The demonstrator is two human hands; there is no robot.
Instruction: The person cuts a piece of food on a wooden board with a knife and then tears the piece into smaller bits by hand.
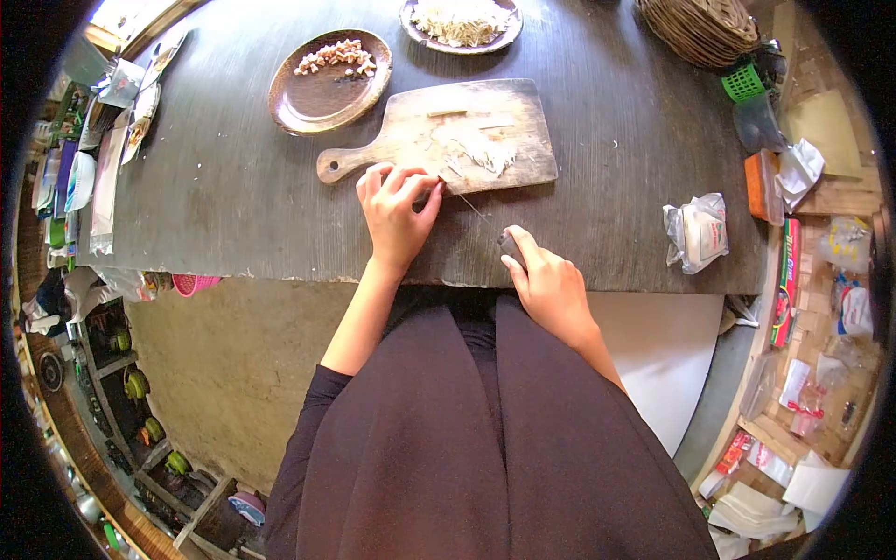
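**A:** Dark, weathered table [233, 187] fills the upper half of the frame, and you stand at its near edge, black cloth across the bottom.

**B:** Your right hand [551, 289], just below centre, is closed around the handle of a knife [474, 211]. Its thin blade slants up and left toward the cutting board [411, 140].

**A:** Your left hand [397, 215] lies at centre with bent fingers on the board's near edge, beside the blade's tip. Whether those fingers pinch anything cannot be told.

**B:** The board sits at upper centre with its handle pointing left. Pale shreds [485, 149] are heaped on its right half, well clear of both your hands.

**A:** Beyond it, at upper left of centre, a brown plate [308, 107] carries chopped pieces [336, 58] at its far rim. A second plate [462, 51] at the top edge holds more pale shreds.

**B:** A woven basket [700, 28] occupies the upper right corner. A crumpled plastic bag [698, 231] rests on the table's right side, well apart from your knife hand.
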